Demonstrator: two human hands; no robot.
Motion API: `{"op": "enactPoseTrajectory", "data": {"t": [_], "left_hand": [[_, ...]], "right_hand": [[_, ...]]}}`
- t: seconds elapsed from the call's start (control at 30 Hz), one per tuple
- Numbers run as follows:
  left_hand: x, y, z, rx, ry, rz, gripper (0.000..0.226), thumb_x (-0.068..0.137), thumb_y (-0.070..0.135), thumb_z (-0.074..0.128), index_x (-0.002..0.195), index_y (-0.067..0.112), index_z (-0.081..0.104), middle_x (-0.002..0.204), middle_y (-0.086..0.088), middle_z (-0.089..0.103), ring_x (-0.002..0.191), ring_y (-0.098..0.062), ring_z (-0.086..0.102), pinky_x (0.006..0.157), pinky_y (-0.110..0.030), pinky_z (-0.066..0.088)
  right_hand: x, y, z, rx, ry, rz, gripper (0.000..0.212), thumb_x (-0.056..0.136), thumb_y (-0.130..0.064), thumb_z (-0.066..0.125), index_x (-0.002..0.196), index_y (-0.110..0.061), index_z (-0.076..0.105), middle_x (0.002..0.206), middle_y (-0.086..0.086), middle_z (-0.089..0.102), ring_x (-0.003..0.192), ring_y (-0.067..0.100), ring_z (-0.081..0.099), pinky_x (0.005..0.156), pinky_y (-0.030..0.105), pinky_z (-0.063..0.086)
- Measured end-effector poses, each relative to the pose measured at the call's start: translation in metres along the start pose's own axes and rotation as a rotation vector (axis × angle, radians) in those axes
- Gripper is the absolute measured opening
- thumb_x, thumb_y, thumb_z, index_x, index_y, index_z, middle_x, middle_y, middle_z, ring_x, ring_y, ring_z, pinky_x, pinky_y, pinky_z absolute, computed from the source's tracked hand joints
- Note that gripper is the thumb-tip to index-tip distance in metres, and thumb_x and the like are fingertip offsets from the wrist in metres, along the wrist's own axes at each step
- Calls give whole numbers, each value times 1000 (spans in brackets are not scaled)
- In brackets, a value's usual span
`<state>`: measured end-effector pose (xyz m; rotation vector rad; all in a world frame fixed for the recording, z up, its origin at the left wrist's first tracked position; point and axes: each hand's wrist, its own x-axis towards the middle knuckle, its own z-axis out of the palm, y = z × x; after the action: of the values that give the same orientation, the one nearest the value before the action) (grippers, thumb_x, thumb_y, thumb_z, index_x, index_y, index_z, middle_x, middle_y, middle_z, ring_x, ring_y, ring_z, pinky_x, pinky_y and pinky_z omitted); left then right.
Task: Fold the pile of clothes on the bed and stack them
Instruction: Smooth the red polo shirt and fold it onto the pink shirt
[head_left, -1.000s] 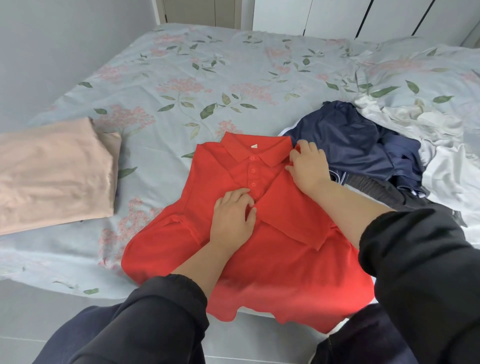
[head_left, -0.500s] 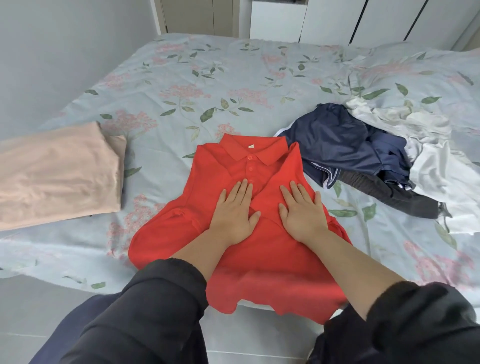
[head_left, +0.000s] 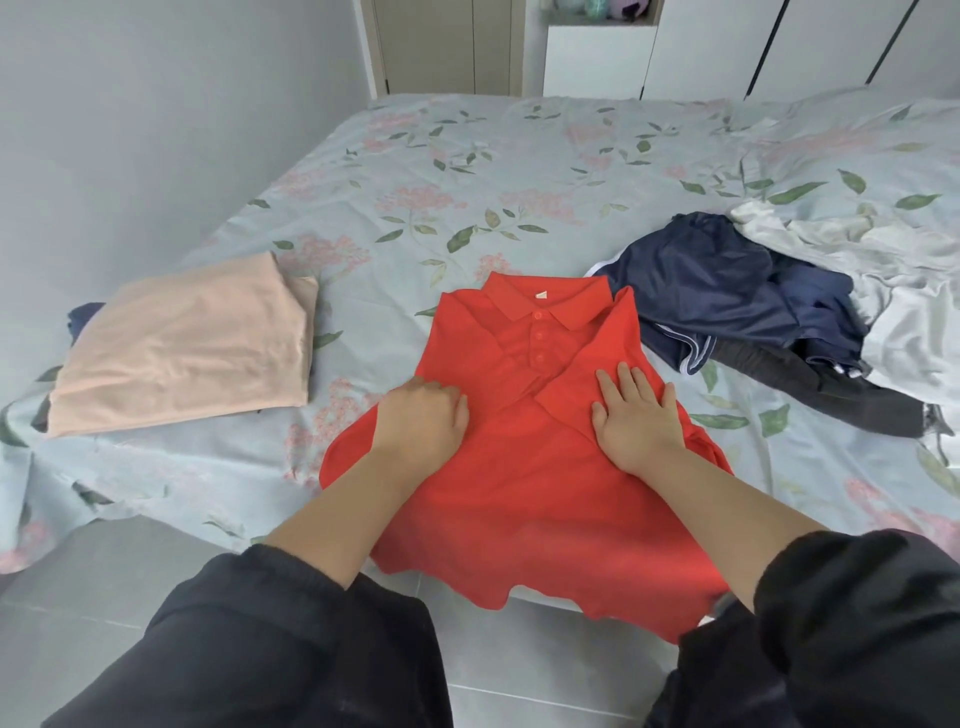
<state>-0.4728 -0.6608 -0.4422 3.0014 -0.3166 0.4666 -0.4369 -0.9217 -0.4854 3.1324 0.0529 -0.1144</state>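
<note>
A person in black sleeves (head_left: 291, 639) leans over a bed (head_left: 467, 166) spread with a pale blue floral sheet and works on a red polo shirt (head_left: 519, 499). The shirt lies front-up at the near edge of the mattress, with its collar pointing away and its hem hanging over the side above a grey tiled floor (head_left: 78, 597). The shirt's right side is already turned in, leaving a diagonal fold that runs down from below the button placket. The right hand (head_left: 639, 421) lies flat on that folded panel, fingers straight and slightly spread, pressing the cloth down and grasping nothing. The left hand (head_left: 421, 421) sits on the shirt's opposite side at the edge of the fabric, its fingers curled in and gripping the red cloth. On the left of the bed, well apart from the shirt, rests a folded peach garment (head_left: 182, 348) with a dark item just showing beneath its far corner. To the right, just beside the shirt's collar, lies the unfolded pile: a crumpled navy garment (head_left: 717, 296) with white trim, a dark grey piece (head_left: 810, 384) partly under it, and white clothes (head_left: 893, 291) heaped beyond at the frame's edge. White wardrobe doors (head_left: 727, 47) stand behind the bed.
</note>
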Motion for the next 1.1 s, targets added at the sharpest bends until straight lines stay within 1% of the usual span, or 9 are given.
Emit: {"op": "enactPoseTrajectory", "data": {"t": [0.07, 0.17, 0.33, 0.5, 0.63, 0.83, 0.93, 1.0, 1.1], "left_hand": [[8, -3, 9, -10, -152, 38, 47, 100, 37, 29, 139, 18, 45, 141, -11, 47, 133, -32, 37, 108, -43, 32], [15, -1, 35, -7, -473, 35, 57, 100, 50, 16, 152, 29, 5, 160, -3, 5, 147, -28, -3, 117, -45, 1], [55, -3, 52, -103, -487, -99, 53, 99, 50, 11, 150, 35, 14, 160, 2, 2, 147, -25, -7, 116, -47, -3], [95, -20, 68, -178, -414, -264, 59, 100, 29, 28, 152, 27, -2, 160, -4, 0, 147, -22, 0, 117, -47, 8], [118, -26, 85, -239, -237, -415, 62, 99, 29, 34, 152, 14, 5, 159, -5, 8, 145, -22, 10, 116, -45, 12], [160, -38, 103, -320, -87, -577, 71, 93, 35, 52, 150, 11, 17, 150, -10, 32, 137, -30, 26, 110, -44, 22], [178, -47, 102, -350, -107, -624, 73, 87, 36, 61, 147, 14, 25, 143, -12, 41, 132, -32, 33, 106, -45, 28], [187, -55, 99, -433, -168, -672, 64, 84, 34, 65, 140, 16, 40, 135, -11, 51, 127, -32, 42, 103, -44, 35], [192, -64, 83, -807, -115, -741, 22, 80, 18, 69, 101, 15, 65, 102, -8, 67, 97, -28, 62, 84, -36, 50]], "right_hand": [[-4, -1, 1, -13, 28, -16, 57, 98, -41, 11, 152, -25, 5, 160, 5, 2, 147, 22, 0, 116, 50, -1], [-7, 2, 2, -12, 34, -54, 57, 98, -43, 14, 152, -26, 7, 160, 6, 2, 146, 24, -2, 116, 50, -2], [13, 9, -4, 234, 8, 83, 67, 91, -48, 40, 150, -22, 18, 159, 9, 2, 146, 28, 1, 115, 49, 4], [65, 19, -20, 718, 71, 358, 66, 89, -36, 55, 146, -15, 28, 147, 8, 37, 135, 31, 32, 108, 43, 28], [103, 24, -21, 1086, 110, 447, 49, 90, -24, 58, 135, -11, 44, 134, 11, 52, 123, 29, 48, 105, 43, 37], [137, 26, -13, 1036, 64, 502, 41, 89, -31, 57, 123, -9, 55, 126, 13, 57, 118, 33, 51, 102, 45, 40], [143, 28, -14, 1062, 94, 480, 29, 87, -21, 59, 113, -8, 62, 117, 15, 63, 107, 31, 58, 97, 43, 45], [142, 28, -17, 1115, 100, 473, 22, 85, -8, 59, 106, -5, 65, 111, 20, 65, 92, 23, 58, 86, 35, 49], [136, 26, -26, 1193, 92, 461, 23, 84, 2, 55, 104, -1, 66, 110, 24, 65, 83, 18, 52, 77, 34, 47]]}}
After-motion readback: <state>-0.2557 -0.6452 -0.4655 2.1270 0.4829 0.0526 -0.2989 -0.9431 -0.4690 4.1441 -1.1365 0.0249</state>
